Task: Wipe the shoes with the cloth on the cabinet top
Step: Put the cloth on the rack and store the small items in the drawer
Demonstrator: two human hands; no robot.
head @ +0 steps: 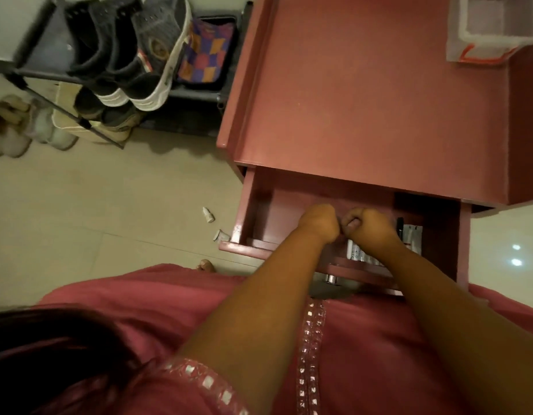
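Dark grey shoes with white soles (121, 64) stand on a metal shoe rack (34, 76) at the upper left. The red cabinet top (379, 100) fills the upper right; no cloth shows on it. Below it the drawer (259, 211) is pulled out. My left hand (319, 221) and my right hand (368, 224) are inside the drawer, both curled into fists, knuckles nearly touching. I see nothing in either fist.
A white plastic container with orange trim (490, 28) stands at the cabinet's back right. White tubes (359, 253) lie in the drawer. More shoes and pale slippers (10, 130) sit on the floor. A colourful bag (204, 55) lies beside the rack. Two small scraps (208, 215) lie on the tiles.
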